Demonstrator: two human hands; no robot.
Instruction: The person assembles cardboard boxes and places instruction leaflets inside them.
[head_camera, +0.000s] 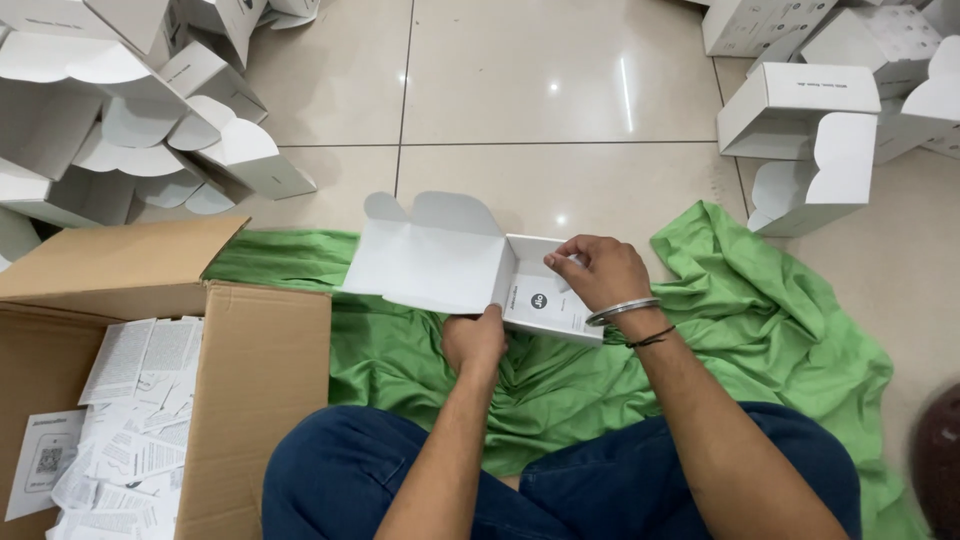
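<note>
A person sat on a tiled floor (560, 90) with legs crossed over a crumpled green cloth (760, 330), seen from above. Both hands held a small white carton (545, 300) just above the cloth, in front of the knees. The left hand (476, 342) gripped its lower edge from beneath, fingers closed on the card. The right hand (600, 268), wearing a metal bangle and a dark thread at the wrist, curled over the open top, fingertips pressing a side flap inward. The carton's long scalloped lid (425, 250) stood open, spread to the left.

The step in hand looked like folding the carton into shape, with the side flaps going in first. The next move would probably call for holding the body steady while the lid swung over and tucked.

To the left stood a brown cardboard box (255, 370) holding printed leaflets (130, 410). Heaps of similar white cartons lay at upper left (150, 110) and upper right (810, 130).
</note>
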